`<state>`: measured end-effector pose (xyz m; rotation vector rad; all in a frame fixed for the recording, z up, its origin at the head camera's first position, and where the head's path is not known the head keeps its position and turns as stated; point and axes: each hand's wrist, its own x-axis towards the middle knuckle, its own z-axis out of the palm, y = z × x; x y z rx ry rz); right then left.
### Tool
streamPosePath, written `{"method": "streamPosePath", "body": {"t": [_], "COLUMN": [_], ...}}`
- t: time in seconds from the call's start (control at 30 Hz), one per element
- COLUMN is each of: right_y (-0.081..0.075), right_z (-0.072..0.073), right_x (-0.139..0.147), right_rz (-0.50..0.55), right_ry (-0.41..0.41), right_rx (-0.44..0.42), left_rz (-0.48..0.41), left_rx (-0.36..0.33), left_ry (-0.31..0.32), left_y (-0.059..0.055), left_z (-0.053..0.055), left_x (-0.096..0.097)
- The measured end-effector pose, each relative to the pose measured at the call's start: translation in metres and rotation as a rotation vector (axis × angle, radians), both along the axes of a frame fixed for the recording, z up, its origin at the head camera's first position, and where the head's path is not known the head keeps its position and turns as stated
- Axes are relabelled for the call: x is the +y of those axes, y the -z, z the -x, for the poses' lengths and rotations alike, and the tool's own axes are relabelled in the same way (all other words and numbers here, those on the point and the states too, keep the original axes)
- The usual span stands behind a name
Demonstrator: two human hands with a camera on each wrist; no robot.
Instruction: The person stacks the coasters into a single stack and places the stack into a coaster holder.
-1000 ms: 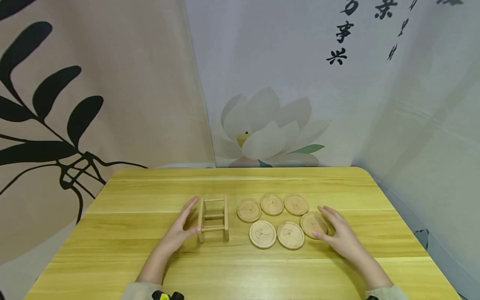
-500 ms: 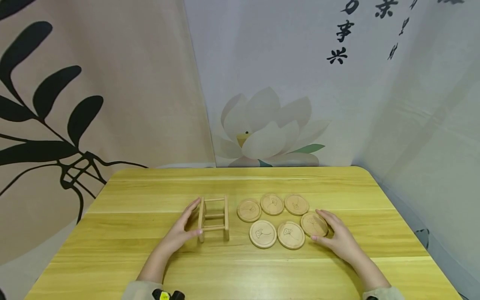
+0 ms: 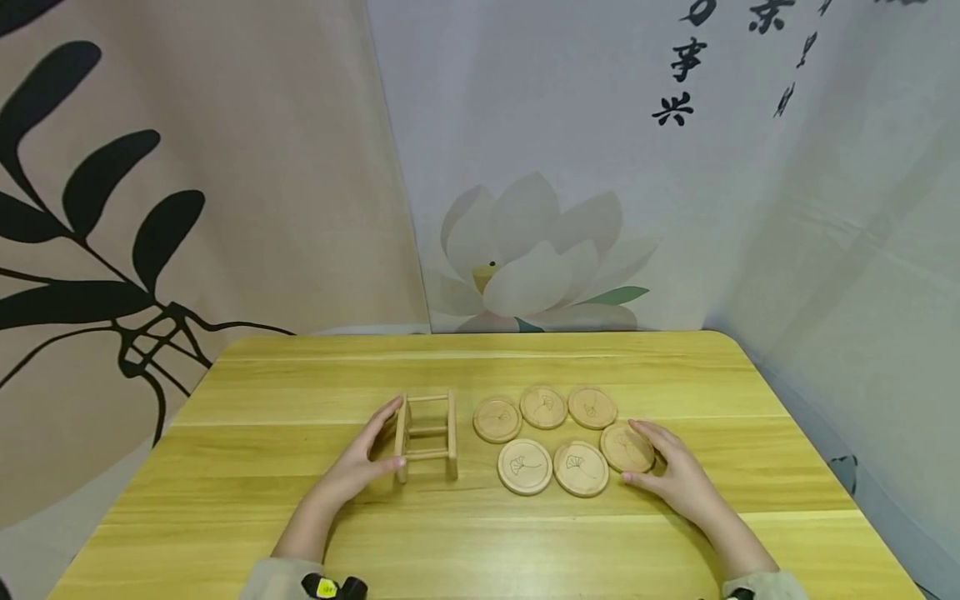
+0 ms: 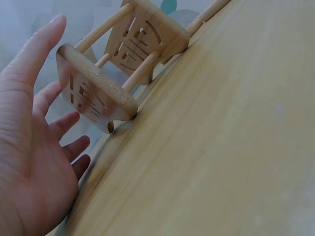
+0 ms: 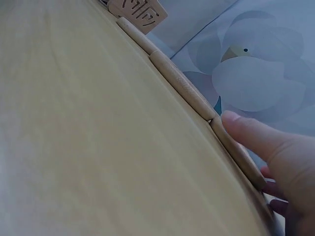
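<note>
A small wooden coaster rack [image 3: 452, 442] with cut-out side panels and round rods stands left of centre. My left hand [image 3: 358, 462] is at its left side, fingertips right at the near panel [image 4: 91, 91]; thumb and fingers are spread and relaxed. Several round wooden coasters with engraved leaf designs lie to the right, such as the front-left coaster [image 3: 525, 467]. Around the rightmost coaster [image 3: 626, 448] my right hand [image 3: 678, 475] spans, thumb at its near edge and index finger at its far right edge. In the right wrist view that coaster [image 5: 238, 152] lies flat on the table.
The light wooden table [image 3: 480, 550] has rounded back corners. Behind it hangs a pale curtain [image 3: 540, 117] printed with a lotus, dark leaves and black characters. Another coaster [image 5: 179, 86] sits edge to edge with the rightmost one.
My right thumb has slid off the rightmost coaster's face to its near edge, and the index finger has come closer. The left hand has shifted slightly right toward the rack. Rack and coasters have stayed put.
</note>
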<state>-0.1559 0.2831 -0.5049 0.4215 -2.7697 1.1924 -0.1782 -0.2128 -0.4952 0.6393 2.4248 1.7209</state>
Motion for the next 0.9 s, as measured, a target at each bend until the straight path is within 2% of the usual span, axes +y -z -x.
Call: {"method": "streamPosePath", "body": {"t": [0.27, 0.57, 0.9], "right_y": [0.0022, 0.0042, 0.0043], "right_z": [0.0008, 0.0003, 0.0042], "right_x": [0.0015, 0.0026, 0.0007], "right_rz": [-0.014, -0.043, -0.056], "right_ry": [0.008, 0.008, 0.003], "right_rx": [0.011, 0.025, 0.064], "left_rz": [0.01, 0.003, -0.006], "left_rx": [0.002, -0.024, -0.051], "left_ry": [0.003, 0.005, -0.002], "left_y": [-0.0023, 0.0026, 0.0003], "left_z": [0.0012, 0.0015, 0.0015], "left_x": [0.0018, 0.0016, 0.0003]}}
